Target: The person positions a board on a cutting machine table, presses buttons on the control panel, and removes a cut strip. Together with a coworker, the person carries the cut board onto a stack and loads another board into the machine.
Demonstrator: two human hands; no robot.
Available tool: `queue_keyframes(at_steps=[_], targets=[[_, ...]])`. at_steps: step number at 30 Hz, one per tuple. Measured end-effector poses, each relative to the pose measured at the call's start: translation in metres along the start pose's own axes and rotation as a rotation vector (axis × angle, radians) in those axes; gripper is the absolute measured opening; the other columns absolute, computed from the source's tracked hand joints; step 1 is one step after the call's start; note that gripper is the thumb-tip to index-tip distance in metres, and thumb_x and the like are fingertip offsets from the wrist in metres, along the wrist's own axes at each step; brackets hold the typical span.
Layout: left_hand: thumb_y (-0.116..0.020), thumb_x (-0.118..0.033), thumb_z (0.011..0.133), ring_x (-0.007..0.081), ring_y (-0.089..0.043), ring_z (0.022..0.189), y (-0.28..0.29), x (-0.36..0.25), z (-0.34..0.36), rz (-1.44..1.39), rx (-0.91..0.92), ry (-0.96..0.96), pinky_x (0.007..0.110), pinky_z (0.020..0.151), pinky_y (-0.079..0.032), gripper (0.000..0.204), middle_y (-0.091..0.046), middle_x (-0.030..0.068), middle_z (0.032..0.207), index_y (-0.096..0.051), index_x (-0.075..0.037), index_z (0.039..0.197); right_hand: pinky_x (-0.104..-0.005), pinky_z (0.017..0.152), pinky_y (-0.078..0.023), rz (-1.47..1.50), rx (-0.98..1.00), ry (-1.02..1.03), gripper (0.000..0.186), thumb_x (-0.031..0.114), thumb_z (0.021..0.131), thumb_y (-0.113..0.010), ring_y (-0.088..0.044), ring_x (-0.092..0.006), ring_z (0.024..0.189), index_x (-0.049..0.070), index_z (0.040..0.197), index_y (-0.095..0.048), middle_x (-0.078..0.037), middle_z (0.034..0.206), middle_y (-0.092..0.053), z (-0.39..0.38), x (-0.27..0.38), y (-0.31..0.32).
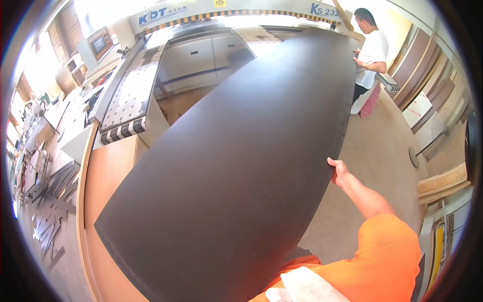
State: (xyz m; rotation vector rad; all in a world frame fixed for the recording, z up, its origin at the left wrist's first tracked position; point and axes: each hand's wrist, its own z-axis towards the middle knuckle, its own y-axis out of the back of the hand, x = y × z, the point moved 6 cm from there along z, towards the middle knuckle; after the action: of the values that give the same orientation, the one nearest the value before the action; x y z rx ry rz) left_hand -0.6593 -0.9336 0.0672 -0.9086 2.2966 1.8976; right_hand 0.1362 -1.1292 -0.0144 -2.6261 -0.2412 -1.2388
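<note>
Because the dark panel [221,156], filling the middle of the frame, already stretches toward the machine's striped beam [261,10] at the top yet is held, I judge from my remote post that the work is partway, with release left. Its long axis climbs from lower left of centre to upper right of centre, far end pointing at that beam. At upper right, a co-worker [373,48] stands at its edge. Right of centre, my right hand [340,172] grips the same edge; my left hand, out of view, I cannot tell.
</note>
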Motion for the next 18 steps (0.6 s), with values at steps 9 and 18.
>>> queue_keyframes(at_steps=[9, 18], targets=[[-0.045, -0.043, 0.101, 0.0312, -0.058, 0.116, -0.019, -0.034, -0.024, -0.005, -0.023, 0.047, 0.039, 0.099, -0.045, 0.058, -0.061, 0.021, 0.128, -0.055, 0.005, 0.131, -0.0407, 0.084, -0.051, 0.11, -0.003, 0.015, 0.033, 0.028, 0.093, -0.062, -0.063, -0.0245, 0.102, 0.001, 0.112, -0.062, -0.01, 0.109, -0.067, 0.015, 0.005, -0.005], [-0.046, -0.042, 0.101, 0.0307, -0.058, 0.118, -0.04, -0.064, -0.042, -0.099, 0.034, 0.09, 0.04, 0.102, -0.044, 0.056, -0.061, 0.0193, 0.129, -0.054, 0.005, 0.131, -0.0422, 0.089, -0.052, 0.09, -0.007, -0.011, 0.035, 0.031, 0.093, -0.065, -0.063, -0.0249, 0.101, 0.0, 0.11, -0.063, -0.011, 0.109, -0.067, 0.072, 0.016, -0.019]])
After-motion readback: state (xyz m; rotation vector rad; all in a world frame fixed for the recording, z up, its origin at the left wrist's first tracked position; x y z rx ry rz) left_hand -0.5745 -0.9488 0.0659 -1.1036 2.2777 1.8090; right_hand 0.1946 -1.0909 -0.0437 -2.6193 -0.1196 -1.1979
